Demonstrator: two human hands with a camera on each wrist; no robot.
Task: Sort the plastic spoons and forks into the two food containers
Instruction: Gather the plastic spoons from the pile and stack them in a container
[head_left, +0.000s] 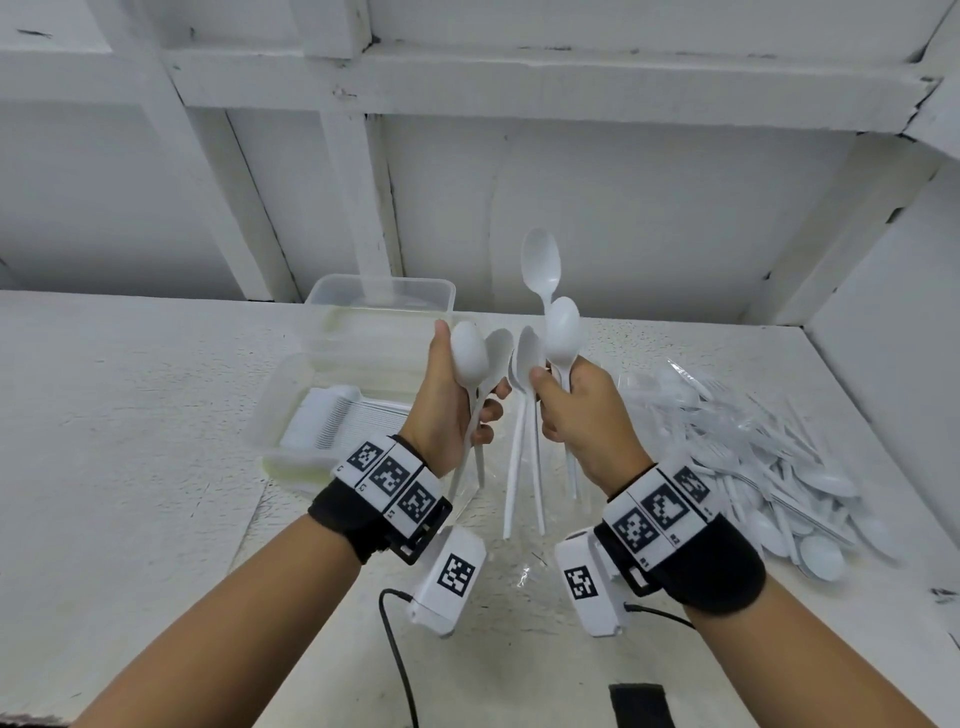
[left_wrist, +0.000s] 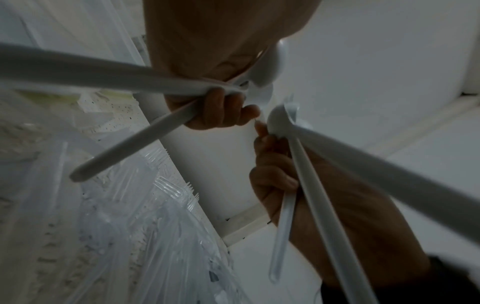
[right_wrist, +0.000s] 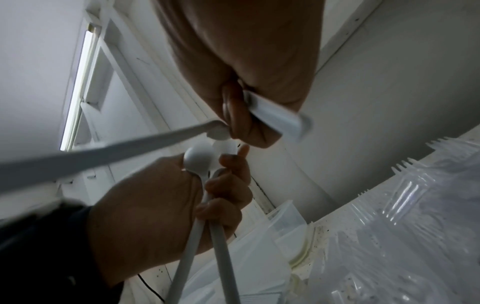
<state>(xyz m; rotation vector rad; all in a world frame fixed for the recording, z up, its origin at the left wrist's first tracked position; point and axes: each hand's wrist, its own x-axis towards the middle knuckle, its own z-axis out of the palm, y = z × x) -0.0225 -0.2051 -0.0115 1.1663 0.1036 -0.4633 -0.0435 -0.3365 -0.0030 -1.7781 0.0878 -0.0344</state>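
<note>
Right now both hands are raised at the centre of the head view, each wrapped round a small bunch of white plastic spoons held bowls up, handles hanging down. The left hand (head_left: 452, 395) has its fingers curled round two spoons (head_left: 470, 358), thumb pointing up beside the bowls. The right hand (head_left: 576, 410) clutches a larger bunch of spoons (head_left: 561, 332), one bowl standing well above the rest, with several long handles dangling below the fist. The two fists are just beside each other, fingertips nearly touching.

The near food container (head_left: 291, 415), in the left middle of the frame, already holds a neat row of nested white cutlery; it looks like spoons, though the pieces are too pale and small to be sure. It lies to the left of and below the left hand, so that hand is plainly the nearer one. A second, seemingly empty far container (head_left: 379, 299) sits directly behind it toward the top of the frame. The unsorted pile (head_left: 769, 467) of clear forks and white spoons spreads over the right side of the white shelf (head_left: 130, 441).

My reading: the bunches are being gathered into one. The held spoons stand roughly upright, while the nested row lies flat, so the handles would need tipping down to match it before they are laid in.
</note>
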